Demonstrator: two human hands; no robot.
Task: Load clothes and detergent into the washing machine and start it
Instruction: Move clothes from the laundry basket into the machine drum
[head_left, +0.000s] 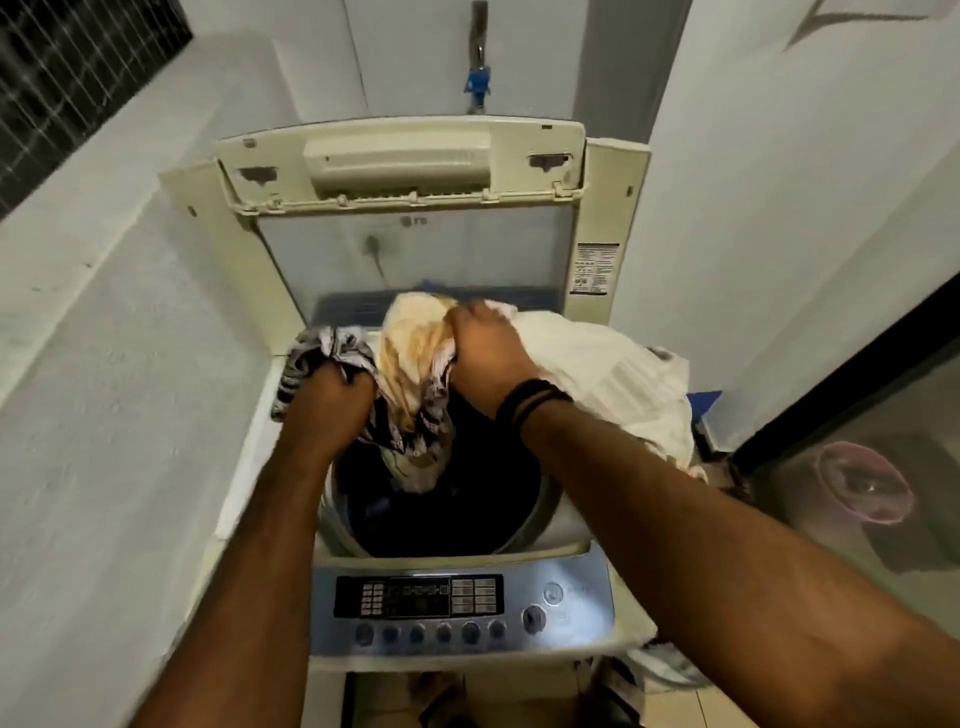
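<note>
A top-loading washing machine (587, 545) stands before me with its lid (400, 161) raised. Its dark drum (467, 509) holds dark clothes. My left hand (324, 402) grips a black-and-white patterned garment (317, 348) over the drum's left rim. My right hand (485, 348) grips a cream and orange cloth (410, 358) above the drum; the patterned garment trails under it into the opening. A white cloth (608, 374) spreads over the machine's right side, under my right forearm. No detergent is in view.
The control panel (447, 608) with its buttons runs along the machine's near edge. A tap (478, 67) with a blue fitting hangs on the wall behind. White walls close in on the left and right. A pink basin (865, 488) sits behind glass at right.
</note>
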